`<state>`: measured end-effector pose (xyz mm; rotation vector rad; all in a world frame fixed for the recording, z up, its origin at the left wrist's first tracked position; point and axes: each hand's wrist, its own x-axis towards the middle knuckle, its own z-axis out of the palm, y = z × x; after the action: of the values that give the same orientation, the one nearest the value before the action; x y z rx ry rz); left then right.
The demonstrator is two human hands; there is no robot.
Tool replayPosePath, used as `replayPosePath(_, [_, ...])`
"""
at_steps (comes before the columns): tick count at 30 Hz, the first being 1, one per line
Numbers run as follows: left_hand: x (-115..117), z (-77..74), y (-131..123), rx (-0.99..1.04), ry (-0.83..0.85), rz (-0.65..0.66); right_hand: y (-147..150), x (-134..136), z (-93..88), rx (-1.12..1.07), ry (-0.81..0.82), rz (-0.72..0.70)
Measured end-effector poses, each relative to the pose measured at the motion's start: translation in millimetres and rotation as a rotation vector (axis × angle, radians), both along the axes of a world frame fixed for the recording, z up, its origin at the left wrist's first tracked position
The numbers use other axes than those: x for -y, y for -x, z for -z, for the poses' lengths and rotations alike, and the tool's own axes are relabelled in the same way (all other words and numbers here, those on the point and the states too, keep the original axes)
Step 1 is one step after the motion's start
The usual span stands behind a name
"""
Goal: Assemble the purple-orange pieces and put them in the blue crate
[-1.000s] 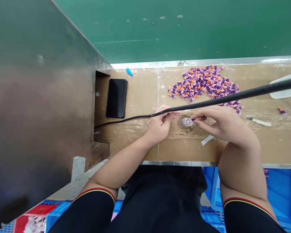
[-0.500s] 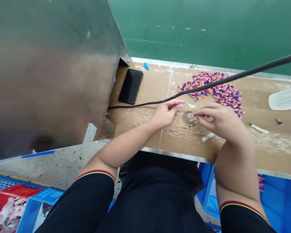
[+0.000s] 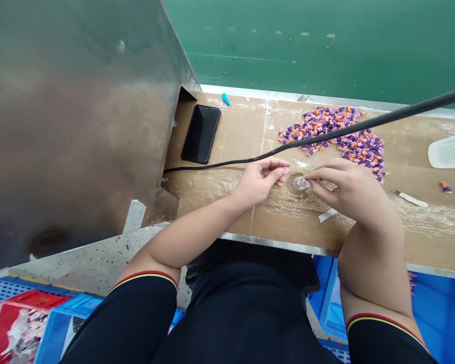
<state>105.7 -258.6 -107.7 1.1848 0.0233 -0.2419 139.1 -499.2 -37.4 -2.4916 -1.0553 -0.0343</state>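
My left hand (image 3: 261, 178) is closed in a pinch above the cardboard-covered bench, with a small pink piece (image 3: 285, 171) at the tips of thumb and forefinger. Just to its right, a small clear round dish (image 3: 300, 184) with something whitish in it sits on a wet patch. The pinched fingertips of my right hand (image 3: 349, 189) reach the dish's right edge. Whatever they hold there is too small to make out. Behind my right hand spreads a pile of small purple, orange and pink pieces (image 3: 364, 146), partly covered by a black cable.
The black cable (image 3: 326, 135) crosses above the bench (image 3: 235, 222). A phone (image 3: 200, 134) and a blue cap-like piece (image 3: 226, 99) lie at left. A small knife (image 3: 410, 198), a single purple-orange piece (image 3: 445, 187) and a white container (image 3: 450, 151) are at right. A metal panel (image 3: 79, 126) stands left.
The forefinger of my left hand has curled in toward the thumb around the pink piece. My right hand stays at the clear dish. The whole view has shifted slightly.
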Motion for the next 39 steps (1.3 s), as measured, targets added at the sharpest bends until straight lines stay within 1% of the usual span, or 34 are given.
replayPosePath(2, [0.3,-1.6,1.1,-0.011,0.052,0.004,1.5,-1.5,-1.9,0.013,-0.018,0.007])
replayPosePath(4, [0.8,-5.2,2.5,-0.049,0.086,0.002,3.8,-5.4,-3.1,0.032,-0.071,0.062])
replayPosePath(6, [1.5,-10.3,4.4,-0.097,0.105,-0.005,6.8,-12.4,-1.9,0.065,-0.196,0.115])
replayPosePath(9, [2.2,-15.8,7.2,-0.119,0.121,-0.016,12.5,-27.1,4.3,0.115,-0.430,0.123])
replayPosePath(11, [2.3,-15.7,8.9,-0.085,0.104,-0.031,16.7,-36.7,9.2,0.125,-0.510,0.127])
replayPosePath(13, [1.9,-13.0,10.6,-0.013,0.049,-0.060,20.5,-43.4,12.8,0.131,-0.537,0.140])
replayPosePath(15, [1.1,-9.3,12.2,0.108,-0.049,-0.122,23.4,-46.6,15.1,0.125,-0.551,0.144])
replayPosePath(16, [0.6,-7.5,12.8,0.203,-0.119,-0.168,24.5,-47.2,16.1,0.102,-0.563,0.138])
replayPosePath(18, [-0.5,-4.6,13.1,0.460,-0.277,-0.267,26.6,-48.3,18.4,-0.003,-0.628,0.147])
replayPosePath(20, [-2.1,-2.5,12.1,0.729,-0.409,-0.340,28.8,-50.3,21.3,-0.150,-0.736,0.201])
replayPosePath(22, [-4.3,-1.5,10.5,0.914,-0.475,-0.372,30.8,-53.4,24.7,-0.280,-0.856,0.284])
replayPosePath(24, [-7.4,-2.0,8.9,0.991,-0.493,-0.374,31.9,-56.3,27.7,-0.392,-0.958,0.336])
replayPosePath(27, [-12.7,-5.6,8.0,0.993,-0.503,-0.348,31.6,-58.3,29.8,-0.563,-1.061,0.331])
replayPosePath(30, [-16.0,-8.6,8.1,0.921,-0.506,-0.350,30.6,-58.2,28.5,-0.669,-1.082,0.315])
replayPosePath(33, [-15.8,-7.2,7.8,0.866,-0.462,-0.348,29.9,-58.0,26.5,-0.698,-1.081,0.346])
replayPosePath(36, [-12.9,-5.5,8.0,0.802,-0.427,-0.314,29.6,-58.3,25.7,-0.680,-1.094,0.369])
replayPosePath(37, [-11.4,-6.1,8.5,0.763,-0.399,-0.297,29.8,-58.5,25.5,-0.669,-1.100,0.370])
replayPosePath(39, [-8.2,-9.4,10.6,0.639,-0.289,-0.257,30.7,-59.0,24.8,-0.642,-1.097,0.364])
